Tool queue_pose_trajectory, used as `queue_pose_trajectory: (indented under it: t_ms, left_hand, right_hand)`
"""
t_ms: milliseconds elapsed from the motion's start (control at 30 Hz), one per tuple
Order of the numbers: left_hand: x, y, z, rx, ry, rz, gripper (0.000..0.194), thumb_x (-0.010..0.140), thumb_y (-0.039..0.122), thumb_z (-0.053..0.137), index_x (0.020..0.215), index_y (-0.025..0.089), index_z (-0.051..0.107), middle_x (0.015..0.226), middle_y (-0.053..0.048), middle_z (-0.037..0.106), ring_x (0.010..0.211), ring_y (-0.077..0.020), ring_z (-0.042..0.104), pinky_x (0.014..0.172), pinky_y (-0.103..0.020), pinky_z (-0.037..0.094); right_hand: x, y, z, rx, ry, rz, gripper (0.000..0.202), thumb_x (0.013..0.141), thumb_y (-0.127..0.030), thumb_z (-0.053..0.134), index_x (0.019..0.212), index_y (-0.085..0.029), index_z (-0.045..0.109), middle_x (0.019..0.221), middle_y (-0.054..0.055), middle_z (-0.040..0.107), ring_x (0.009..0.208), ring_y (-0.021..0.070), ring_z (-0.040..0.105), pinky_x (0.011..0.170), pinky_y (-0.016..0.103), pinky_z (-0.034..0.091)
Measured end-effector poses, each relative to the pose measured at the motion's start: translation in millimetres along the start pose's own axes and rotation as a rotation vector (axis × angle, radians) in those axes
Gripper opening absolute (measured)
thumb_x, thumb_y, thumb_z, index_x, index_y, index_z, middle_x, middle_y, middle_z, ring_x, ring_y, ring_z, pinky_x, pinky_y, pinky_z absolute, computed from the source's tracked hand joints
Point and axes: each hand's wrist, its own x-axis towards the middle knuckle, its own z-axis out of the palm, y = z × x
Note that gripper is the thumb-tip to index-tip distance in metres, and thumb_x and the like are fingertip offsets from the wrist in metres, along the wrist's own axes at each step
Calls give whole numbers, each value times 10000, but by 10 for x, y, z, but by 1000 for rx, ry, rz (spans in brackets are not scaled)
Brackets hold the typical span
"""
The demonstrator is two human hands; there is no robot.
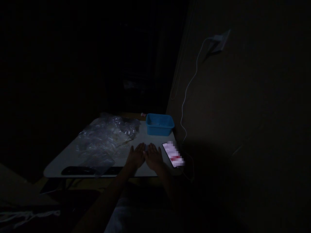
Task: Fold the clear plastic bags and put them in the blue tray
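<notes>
Both of my hands are over the near part of a small white table [57, 163], side by side with their backs up. My left hand [136, 157] has its fingers stretched forward and its thumb out to the left. Beside it, my right hand [154, 157] lies flat too, fingers pointing away from me; the inner edges of the hands nearly meet. Neither one holds anything that I can see. Just right of my right hand is a phone [171, 154] with a lit screen. Crumpled clear plastic bags [107, 136] cover the table's left side.
A blue plastic basket [159, 130] stands at the table's back right corner, with a small pinkish-white object [143, 115] behind it. A white cable [186, 90] hangs from a wall plug [217, 38] at the right. The room is very dark.
</notes>
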Motion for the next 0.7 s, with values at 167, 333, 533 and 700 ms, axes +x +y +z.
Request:
queue_pose_trajectory:
  t_ms: [167,333,533,700]
  left_hand:
    - [16,-4,16,-2,-16,-23,495,836,243,228,1319,157,292,1377,-80,308,1262,-210,261,992,-494,187]
    - [15,13,-13,-7,-24,-22,506,830,243,228,1318,124,288,1379,-88,296,1259,-215,263,985,-517,188]
    - [7,6,-46,-14,-46,-14,504,831,254,225,1315,132,295,1384,-81,286,1264,-207,255,987,-511,185]
    - [13,-16,-9,0,-64,-13,515,810,227,264,1320,160,293,1387,-78,285,1272,-219,235,988,-506,185]
  right_hand:
    - [-2,9,16,1,11,-3,577,888,-438,110,1317,-101,296,1382,115,270,1291,190,161,1026,431,64]
    - [0,24,44,3,52,12,602,883,-453,128,1306,-68,316,1379,145,263,1291,215,160,1026,422,83]
    - [-11,24,12,-5,64,35,615,874,-463,169,1328,-58,260,1396,136,222,1300,222,118,1028,405,99]
    - [-40,13,-52,-19,27,-116,551,891,-429,109,1349,-144,221,1415,63,182,1306,178,92,1035,417,55]
